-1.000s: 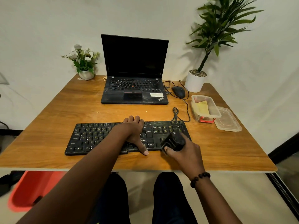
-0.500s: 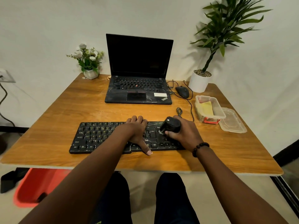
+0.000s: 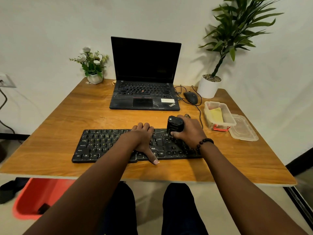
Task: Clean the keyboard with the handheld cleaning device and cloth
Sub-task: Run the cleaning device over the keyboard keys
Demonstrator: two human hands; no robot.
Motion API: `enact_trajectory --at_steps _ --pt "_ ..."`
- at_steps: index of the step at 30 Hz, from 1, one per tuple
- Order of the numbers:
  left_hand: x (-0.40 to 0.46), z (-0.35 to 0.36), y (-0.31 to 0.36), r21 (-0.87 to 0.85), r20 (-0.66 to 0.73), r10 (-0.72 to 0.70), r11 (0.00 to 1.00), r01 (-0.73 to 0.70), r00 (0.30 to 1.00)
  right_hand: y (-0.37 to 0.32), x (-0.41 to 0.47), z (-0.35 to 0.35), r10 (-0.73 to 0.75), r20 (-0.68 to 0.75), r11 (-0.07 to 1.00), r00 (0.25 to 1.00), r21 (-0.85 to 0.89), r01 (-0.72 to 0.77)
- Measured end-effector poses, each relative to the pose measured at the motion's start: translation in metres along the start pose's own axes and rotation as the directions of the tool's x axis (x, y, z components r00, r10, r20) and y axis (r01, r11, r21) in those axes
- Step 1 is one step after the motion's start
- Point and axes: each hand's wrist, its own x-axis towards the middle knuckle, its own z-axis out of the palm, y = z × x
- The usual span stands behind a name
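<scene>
On the desk's near half, the keyboard [image 3: 118, 146] lies flat under the left hand [image 3: 144, 138], fingers together, thumb spread toward six o'clock. The right hand [image 3: 189, 131], at three o'clock of it, wraps the cleaning device [image 3: 175, 125]; best to keep it upright and work row by row.

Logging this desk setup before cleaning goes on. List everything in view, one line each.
keyboard: 1, black, front of table
cleaning device: 1, black, over keyboard's right part
laptop: 1, black, open, behind keyboard
mouse: 1, black, right of laptop
tub: 1, clear, right side, yellow cloth inside
lid: 1, clear, right of tub
tall plant: 1, green, white pot, back right
flower pot: 1, white, back left
table: 1, wooden
bin: 1, red, floor left
left hand: flat on keyboard
right hand: grips cleaning device
</scene>
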Motion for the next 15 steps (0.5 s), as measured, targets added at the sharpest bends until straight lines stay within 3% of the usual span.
enact_trajectory --at_steps 5,10,15 --pt "-0.001 -0.005 0.001 0.022 -0.017 0.0 1.0 0.0 1.0 0.0 -0.003 0.001 -0.036 0.075 0.998 0.997 0.055 0.032" --pt "-0.003 -0.002 0.0 0.008 -0.007 -0.008 1.0 0.008 1.0 -0.005 0.007 0.01 -0.046 -0.036 0.996 0.998 -0.081 0.043" --pt "-0.002 -0.005 0.003 0.004 -0.016 0.003 1.0 -0.003 1.0 -0.003 0.003 0.01 -0.054 0.02 0.998 0.998 0.02 0.054"
